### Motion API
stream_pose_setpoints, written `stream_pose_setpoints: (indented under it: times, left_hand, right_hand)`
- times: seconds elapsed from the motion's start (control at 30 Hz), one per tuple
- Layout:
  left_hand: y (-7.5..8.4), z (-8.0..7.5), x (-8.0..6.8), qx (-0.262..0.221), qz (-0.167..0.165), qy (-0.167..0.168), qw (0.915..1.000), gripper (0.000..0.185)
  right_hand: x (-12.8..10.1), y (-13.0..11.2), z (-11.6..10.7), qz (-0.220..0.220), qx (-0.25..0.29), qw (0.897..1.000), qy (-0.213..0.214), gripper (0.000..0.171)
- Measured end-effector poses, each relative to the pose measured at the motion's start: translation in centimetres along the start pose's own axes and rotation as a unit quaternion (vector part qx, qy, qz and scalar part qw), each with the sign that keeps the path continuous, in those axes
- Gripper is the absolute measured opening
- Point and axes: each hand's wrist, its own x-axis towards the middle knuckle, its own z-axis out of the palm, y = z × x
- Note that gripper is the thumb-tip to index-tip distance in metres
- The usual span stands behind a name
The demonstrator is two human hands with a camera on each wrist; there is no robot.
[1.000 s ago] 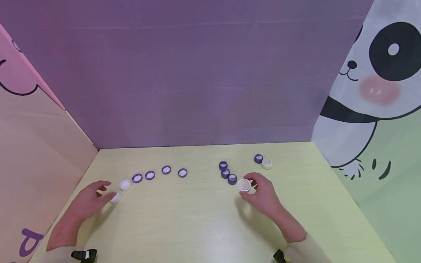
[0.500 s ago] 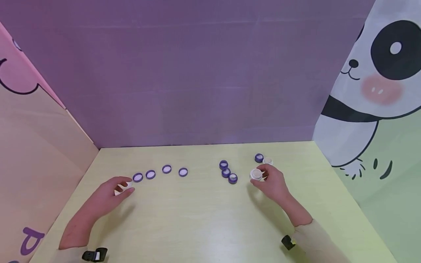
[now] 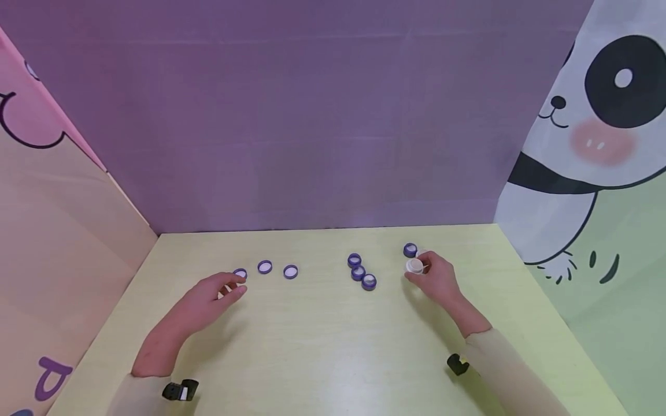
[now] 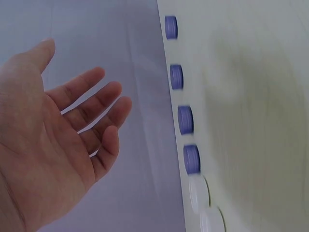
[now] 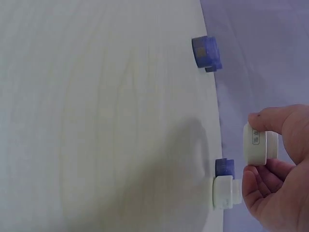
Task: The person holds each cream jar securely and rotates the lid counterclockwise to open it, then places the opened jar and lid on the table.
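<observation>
Pinching round white plastic jar [image 3: 414, 266] — right hand [image 3: 436, 277] | left hand [image 3: 208, 296] spread, empty

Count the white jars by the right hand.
2. One white jar is pinched in the right hand; a second jar stands on the table, touching a purple jar. None looks hidden.

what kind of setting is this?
Likely a staged recording booth: a pale tabletop walled by a plain purple backdrop and a cartoon panda panel, with small jars and lids laid out.
</observation>
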Motion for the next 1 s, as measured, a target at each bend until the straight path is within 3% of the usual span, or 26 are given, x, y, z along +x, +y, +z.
stream_pose_setpoints:
  times: [0.2,0.47,0.7,1.0]
  left_hand:
    - [0.5,1.0,0.6,0.009,0.022,-0.008,0.9997,0.038]
    - [1.2,1.8,1.0,0.001,0.025,-0.021,0.9995,0.039]
    - [1.0,3.3,1.1,0.001,0.038,-0.036,0.9986,0.029]
    - [1.3,4.5,1.3,-0.015,0.021,-0.049,0.9984,0.024]
  right_hand:
    - [0.9,0.9,0.5,0.029,-0.016,0.999,0.002,0.044]
    - [1.6,2.4,1.0,0.037,-0.041,0.998,0.013,0.039]
    - [1.7,2.9,1.4,0.053,-0.047,0.997,0.013,0.037]
    - [2.1,2.6,1.6,0.074,-0.057,0.995,0.015,0.039]
